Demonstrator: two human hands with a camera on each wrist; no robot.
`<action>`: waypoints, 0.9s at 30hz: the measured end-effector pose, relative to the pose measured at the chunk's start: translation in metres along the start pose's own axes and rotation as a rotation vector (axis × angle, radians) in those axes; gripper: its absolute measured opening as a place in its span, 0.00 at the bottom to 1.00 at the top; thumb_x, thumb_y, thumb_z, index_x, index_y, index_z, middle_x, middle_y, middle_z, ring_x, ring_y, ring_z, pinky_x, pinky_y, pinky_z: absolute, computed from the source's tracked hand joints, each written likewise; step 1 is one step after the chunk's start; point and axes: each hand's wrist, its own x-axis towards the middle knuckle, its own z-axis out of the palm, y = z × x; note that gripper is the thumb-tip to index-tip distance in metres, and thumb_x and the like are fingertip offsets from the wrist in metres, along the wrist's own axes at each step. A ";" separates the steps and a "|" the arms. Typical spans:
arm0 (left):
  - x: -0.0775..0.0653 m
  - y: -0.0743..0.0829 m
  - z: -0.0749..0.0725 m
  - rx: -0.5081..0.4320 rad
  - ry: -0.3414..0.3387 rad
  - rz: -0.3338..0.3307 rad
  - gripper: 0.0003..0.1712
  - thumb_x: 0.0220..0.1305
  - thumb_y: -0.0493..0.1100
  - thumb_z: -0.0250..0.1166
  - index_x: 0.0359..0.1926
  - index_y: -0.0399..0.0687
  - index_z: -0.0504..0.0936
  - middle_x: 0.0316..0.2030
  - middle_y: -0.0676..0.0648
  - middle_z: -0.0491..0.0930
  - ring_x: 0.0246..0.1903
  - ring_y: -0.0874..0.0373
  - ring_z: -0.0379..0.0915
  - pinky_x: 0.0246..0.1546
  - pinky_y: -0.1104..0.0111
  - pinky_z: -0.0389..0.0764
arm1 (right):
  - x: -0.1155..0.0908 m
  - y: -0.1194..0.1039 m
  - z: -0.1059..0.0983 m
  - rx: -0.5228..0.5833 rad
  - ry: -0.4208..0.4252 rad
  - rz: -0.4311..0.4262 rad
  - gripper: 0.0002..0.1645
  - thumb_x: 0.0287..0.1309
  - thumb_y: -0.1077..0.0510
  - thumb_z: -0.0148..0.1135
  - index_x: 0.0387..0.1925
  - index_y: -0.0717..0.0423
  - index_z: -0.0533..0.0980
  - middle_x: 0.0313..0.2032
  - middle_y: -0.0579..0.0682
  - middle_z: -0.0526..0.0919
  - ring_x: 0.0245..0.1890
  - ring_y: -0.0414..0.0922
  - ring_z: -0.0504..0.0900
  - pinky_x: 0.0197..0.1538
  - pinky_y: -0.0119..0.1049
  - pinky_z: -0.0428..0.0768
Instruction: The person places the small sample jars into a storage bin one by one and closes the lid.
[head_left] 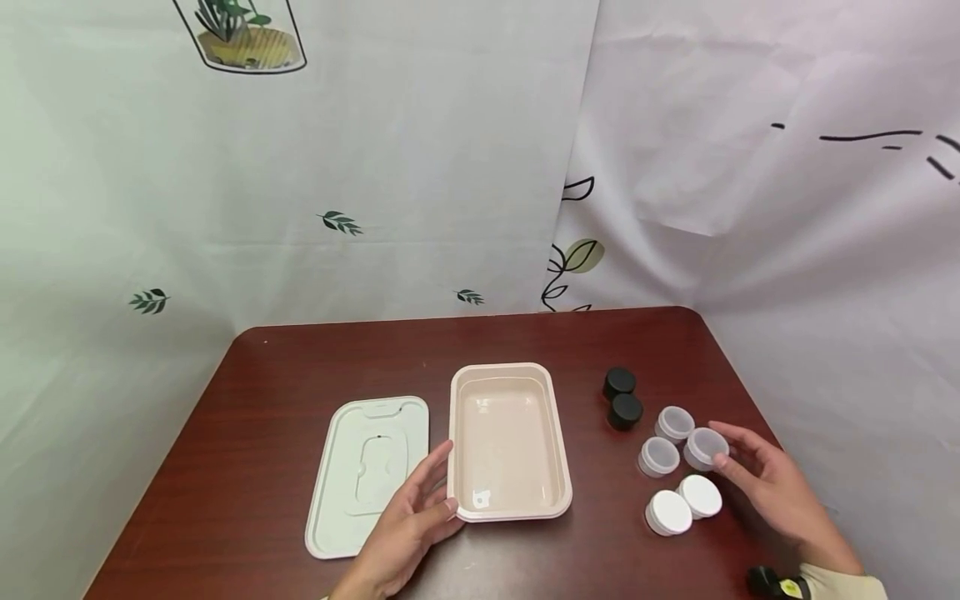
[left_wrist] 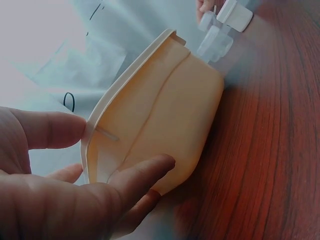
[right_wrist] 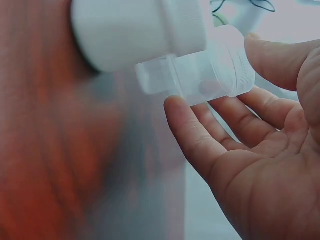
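My left hand [head_left: 408,527] holds the near left corner of a beige plastic tub [head_left: 510,450], thumb at its rim and fingers along the outer wall. On the right, my right hand [head_left: 776,492] grips a small clear jar [head_left: 703,450], its thumb on the lid's edge and its fingers round the far side. Two more clear jars, one behind [head_left: 675,423] and one to the left [head_left: 659,457], stand close by. Nearer the front are two white jars [head_left: 669,512]. The right wrist view shows a white jar [right_wrist: 135,30] in front of the clear ones.
A white lid [head_left: 352,517] lies flat left of the tub. Two black jars [head_left: 625,412] stand beyond the clear ones. The brown table [head_left: 337,358] ends at a printed cloth [head_left: 412,167] behind and at both sides. A black band [head_left: 765,582] is at my right wrist.
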 end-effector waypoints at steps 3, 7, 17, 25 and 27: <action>0.000 0.000 0.000 0.002 0.000 -0.002 0.49 0.74 0.33 0.60 0.86 0.52 0.45 0.84 0.36 0.42 0.74 0.50 0.66 0.66 0.53 0.77 | 0.002 -0.007 -0.003 0.011 0.026 -0.051 0.29 0.71 0.65 0.64 0.70 0.70 0.70 0.53 0.20 0.79 0.49 0.21 0.80 0.47 0.17 0.79; 0.001 0.000 0.000 0.004 -0.004 0.001 0.49 0.74 0.33 0.60 0.86 0.53 0.44 0.84 0.36 0.43 0.74 0.49 0.65 0.67 0.52 0.77 | 0.008 -0.021 -0.005 0.004 0.023 -0.095 0.29 0.71 0.66 0.64 0.70 0.66 0.71 0.53 0.24 0.81 0.48 0.24 0.82 0.47 0.18 0.79; 0.002 0.002 0.001 -0.004 -0.007 0.001 0.48 0.74 0.32 0.58 0.86 0.53 0.45 0.84 0.34 0.43 0.76 0.45 0.61 0.67 0.51 0.77 | 0.036 -0.052 0.004 -0.060 -0.008 -0.149 0.30 0.71 0.61 0.66 0.72 0.59 0.72 0.57 0.23 0.77 0.52 0.22 0.77 0.49 0.17 0.77; 0.002 0.003 0.001 0.006 -0.004 -0.001 0.48 0.74 0.32 0.58 0.86 0.53 0.45 0.84 0.33 0.44 0.73 0.48 0.66 0.65 0.53 0.78 | 0.056 -0.081 0.019 -0.079 -0.052 -0.212 0.31 0.70 0.61 0.68 0.72 0.52 0.74 0.62 0.48 0.82 0.53 0.23 0.79 0.50 0.19 0.78; 0.002 0.004 0.001 0.008 -0.005 -0.001 0.48 0.74 0.32 0.58 0.86 0.53 0.45 0.84 0.33 0.44 0.73 0.48 0.67 0.65 0.53 0.78 | 0.061 -0.088 0.026 -0.083 -0.092 -0.217 0.31 0.71 0.60 0.67 0.73 0.53 0.72 0.65 0.54 0.81 0.51 0.23 0.80 0.49 0.21 0.79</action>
